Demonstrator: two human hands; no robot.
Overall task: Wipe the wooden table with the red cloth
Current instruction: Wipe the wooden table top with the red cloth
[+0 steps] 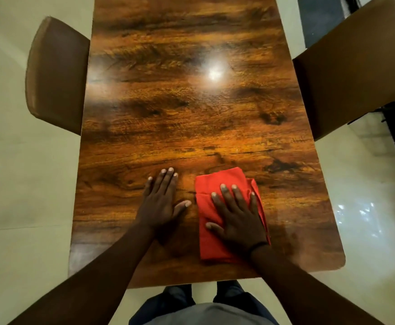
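Right hand (237, 219) flat, fingers straight, pressing red cloth (217, 245) on tabletop (191, 127); left hand (161, 202) flat beside it. Chairs at 9 (55, 73) and 3 o'clock (356, 66).

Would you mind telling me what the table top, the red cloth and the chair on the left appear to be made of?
Table top: wood or wood-look laminate, glossy; strong grain, bright lamp glare. Red cloth: soft matte fabric, folded, with creases. Left chair: brown padded upholstery, maybe leatherette; smooth with a faint sheen.
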